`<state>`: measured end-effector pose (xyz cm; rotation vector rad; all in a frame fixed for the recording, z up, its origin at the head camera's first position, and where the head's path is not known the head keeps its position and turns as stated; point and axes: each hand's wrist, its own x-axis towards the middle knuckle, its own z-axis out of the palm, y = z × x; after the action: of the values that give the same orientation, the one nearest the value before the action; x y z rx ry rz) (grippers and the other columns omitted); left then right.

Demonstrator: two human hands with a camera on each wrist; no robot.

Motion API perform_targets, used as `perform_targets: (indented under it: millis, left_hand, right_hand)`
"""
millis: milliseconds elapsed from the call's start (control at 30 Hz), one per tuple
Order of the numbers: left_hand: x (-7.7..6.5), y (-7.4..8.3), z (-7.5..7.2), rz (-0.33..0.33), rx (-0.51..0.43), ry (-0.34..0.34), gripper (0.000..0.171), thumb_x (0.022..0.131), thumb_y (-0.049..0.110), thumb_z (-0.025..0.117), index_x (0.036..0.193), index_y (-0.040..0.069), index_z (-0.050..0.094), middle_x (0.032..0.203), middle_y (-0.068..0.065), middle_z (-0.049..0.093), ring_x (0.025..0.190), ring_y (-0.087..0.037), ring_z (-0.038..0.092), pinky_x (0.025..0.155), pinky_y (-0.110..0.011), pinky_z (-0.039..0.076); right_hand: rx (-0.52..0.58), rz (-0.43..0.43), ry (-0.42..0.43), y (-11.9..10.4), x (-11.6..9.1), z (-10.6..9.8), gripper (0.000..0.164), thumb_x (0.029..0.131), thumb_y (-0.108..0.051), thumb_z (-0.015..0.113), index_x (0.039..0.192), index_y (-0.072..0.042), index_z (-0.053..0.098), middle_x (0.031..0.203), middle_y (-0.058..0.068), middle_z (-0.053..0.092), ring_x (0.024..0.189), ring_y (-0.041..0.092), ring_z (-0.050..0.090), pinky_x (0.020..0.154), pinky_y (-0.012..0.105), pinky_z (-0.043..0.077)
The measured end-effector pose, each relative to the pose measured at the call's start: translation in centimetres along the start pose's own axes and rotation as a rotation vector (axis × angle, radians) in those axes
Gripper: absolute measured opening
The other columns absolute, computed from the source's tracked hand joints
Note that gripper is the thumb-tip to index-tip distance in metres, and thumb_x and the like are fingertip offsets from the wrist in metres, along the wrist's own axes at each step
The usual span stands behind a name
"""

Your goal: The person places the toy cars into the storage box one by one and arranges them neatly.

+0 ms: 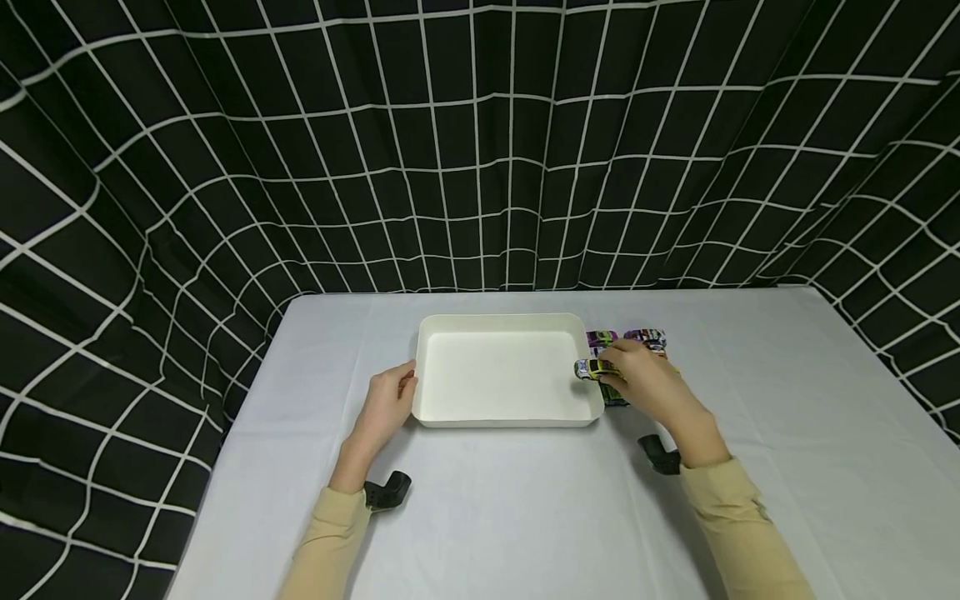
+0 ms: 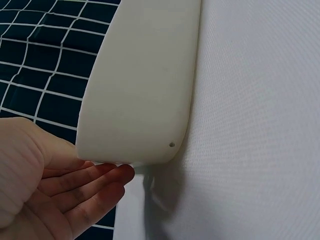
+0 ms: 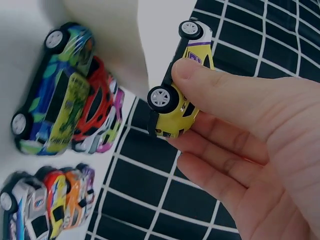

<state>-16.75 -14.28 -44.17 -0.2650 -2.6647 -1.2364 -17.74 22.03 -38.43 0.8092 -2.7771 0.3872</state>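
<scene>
My right hand (image 1: 645,379) pinches a yellow toy car (image 3: 187,112) with white and purple markings between thumb and fingers. In the head view, the car's front end overlaps the right rim of the white tray (image 1: 495,375). No things lie inside the tray. On the opposite side, my left hand (image 1: 390,398) rests its fingertips against the tray's left end; in the left wrist view, its loosely bent fingers (image 2: 95,200) touch the outer wall. Beside the tray's right side, a blue-green toy car (image 3: 57,95) and a red toy car (image 3: 95,100) stand close together.
More toy cars, among them a silver one (image 3: 32,210) and an orange one (image 3: 75,195), stand in a row near the right hand. A white cloth covers the table (image 1: 495,517). Black curtains (image 1: 480,150) with white grid lines surround its back and sides.
</scene>
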Motion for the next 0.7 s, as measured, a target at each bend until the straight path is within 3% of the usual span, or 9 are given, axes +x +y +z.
perform_targets:
  millis: [267, 700]
  left_hand:
    - [0.0, -0.1, 0.0, -0.003, -0.003, -0.007, 0.031, 0.089, -0.006, 0.054, 0.118, -0.017, 0.054, 0.098, -0.026, 0.064, 0.080, -0.025, 0.062, 0.065, -0.029, 0.054]
    - [0.0, -0.1, 0.1, 0.011, -0.009, 0.004, 0.030, 0.089, -0.006, 0.054, 0.117, -0.017, 0.054, 0.099, -0.027, 0.063, 0.082, -0.027, 0.064, 0.066, -0.031, 0.055]
  right_hand:
    - [0.010, -0.002, -0.048, -0.9, 1.6, 0.6, 0.022, 0.075, -0.002, 0.075, 0.094, 0.003, 0.068, 0.093, 0.014, 0.061, 0.082, 0.025, 0.060, 0.064, 0.033, 0.053]
    - [-0.005, -0.075, -0.063, -2.1, 4.0, 1.5, 0.020, 0.073, -0.002, 0.077, 0.090, 0.003, 0.067, 0.085, 0.010, 0.060, 0.078, 0.024, 0.060, 0.066, 0.034, 0.052]
